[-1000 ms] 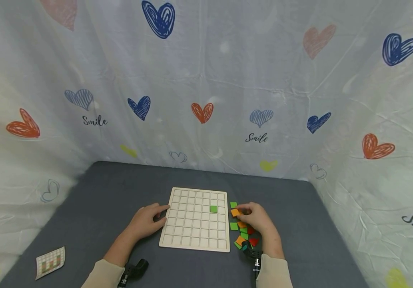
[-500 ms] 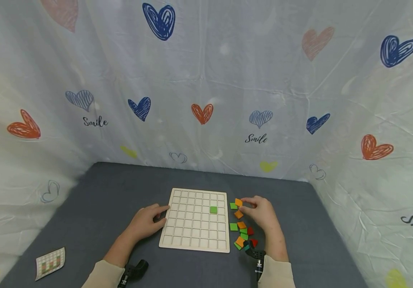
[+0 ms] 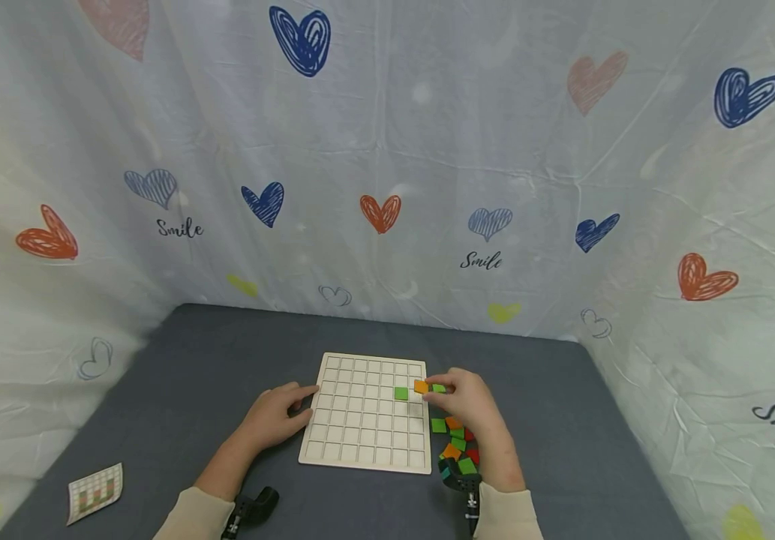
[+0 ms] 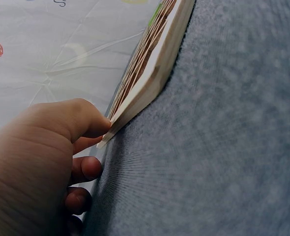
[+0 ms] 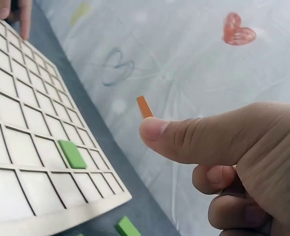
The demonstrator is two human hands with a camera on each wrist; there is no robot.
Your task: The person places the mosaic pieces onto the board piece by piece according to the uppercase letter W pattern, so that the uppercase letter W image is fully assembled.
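Observation:
A pale wooden grid board [image 3: 358,416] lies on the dark table, a green square tile [image 3: 401,394] set in one of its cells. At its left edge my left hand [image 3: 275,415] rests with thumb and index finger spread apart against the frame. My right hand [image 3: 466,401] pinches an orange square tile [image 3: 421,387] between thumb and fingertips, over the board's right side. In the right wrist view that orange tile [image 5: 144,106] shows edge-on above the thumb, held up off the grid. Another green tile [image 3: 439,388] lies beside the board, partly behind the right fingers.
Right of the board, partly under my right forearm, lies a loose group of green, orange and red tiles [image 3: 439,426]. A small printed card [image 3: 94,493] with a coloured grid pattern lies at the table's left front. A white heart-print curtain [image 3: 387,150] surrounds the table.
My right hand took an orange tile from among the loose tiles, raised it, and carried it left over the board's right edge. The left hand has stayed in place.

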